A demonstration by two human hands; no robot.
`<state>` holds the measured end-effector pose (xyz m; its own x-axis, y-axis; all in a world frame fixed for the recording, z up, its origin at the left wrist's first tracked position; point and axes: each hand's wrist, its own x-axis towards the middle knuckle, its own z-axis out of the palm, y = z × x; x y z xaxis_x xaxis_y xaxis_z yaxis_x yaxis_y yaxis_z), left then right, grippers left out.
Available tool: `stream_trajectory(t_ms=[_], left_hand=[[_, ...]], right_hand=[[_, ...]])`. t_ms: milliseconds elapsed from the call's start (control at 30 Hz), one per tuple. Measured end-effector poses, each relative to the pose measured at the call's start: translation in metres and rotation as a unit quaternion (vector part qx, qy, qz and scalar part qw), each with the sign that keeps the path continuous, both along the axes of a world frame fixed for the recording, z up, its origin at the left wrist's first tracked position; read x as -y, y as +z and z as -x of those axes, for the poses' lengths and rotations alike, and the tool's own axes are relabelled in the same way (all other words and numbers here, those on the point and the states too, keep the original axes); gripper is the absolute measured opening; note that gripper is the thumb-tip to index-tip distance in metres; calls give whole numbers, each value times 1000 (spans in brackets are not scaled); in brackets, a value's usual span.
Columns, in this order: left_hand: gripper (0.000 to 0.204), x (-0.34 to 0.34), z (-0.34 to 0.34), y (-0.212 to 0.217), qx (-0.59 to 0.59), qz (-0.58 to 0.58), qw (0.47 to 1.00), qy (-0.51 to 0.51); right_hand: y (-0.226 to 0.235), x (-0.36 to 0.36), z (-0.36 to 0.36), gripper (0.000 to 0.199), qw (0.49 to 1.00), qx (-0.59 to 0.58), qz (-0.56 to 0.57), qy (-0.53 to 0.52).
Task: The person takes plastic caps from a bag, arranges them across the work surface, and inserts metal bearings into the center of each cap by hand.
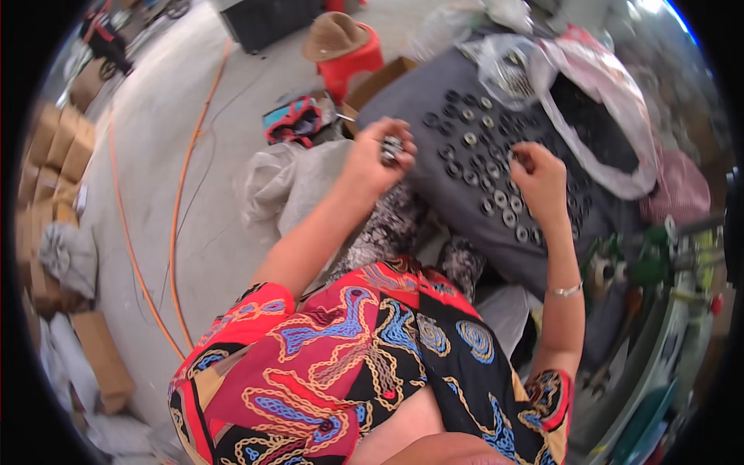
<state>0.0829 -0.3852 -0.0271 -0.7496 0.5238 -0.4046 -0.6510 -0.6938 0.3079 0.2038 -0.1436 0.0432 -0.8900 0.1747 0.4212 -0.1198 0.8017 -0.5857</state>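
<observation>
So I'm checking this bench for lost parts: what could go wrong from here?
The left hand grips a stack of small metal rings near the grey board's edge; some could slip onto the floor. The right hand reaches among loose rings lying close together and might knock neighbours out of place. The open plastic bag could spill.

I see both bare forearms reaching up and forward from the lower frame, elbows bent. My left hand (pixel 377 159) is curled tight, fingers closed in a fist-like pinch, wrist tilted back. My right hand (pixel 537 180) is loosely curled, fingertips pinched downward, bracelet on wrist.
</observation>
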Motion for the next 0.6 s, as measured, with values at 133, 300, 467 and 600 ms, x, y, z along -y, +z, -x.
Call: stream_trajectory(t_ms=[133,300,467,600], left_hand=[[24,-10,-6,-16,37,8,999,-25],[26,-24,-33,-20,44,42,993,-97],[27,-19,-40,-21,39,33,993,-106],[26,-16,-34,-24,34,36,994,-102]], right_hand=[[-21,1,4,19,997,53,48,44],[-48,19,25,20,994,87,-29,54],[-63,27,43,20,988,111,-84,61],[-67,31,56,19,983,118,-123,62]])
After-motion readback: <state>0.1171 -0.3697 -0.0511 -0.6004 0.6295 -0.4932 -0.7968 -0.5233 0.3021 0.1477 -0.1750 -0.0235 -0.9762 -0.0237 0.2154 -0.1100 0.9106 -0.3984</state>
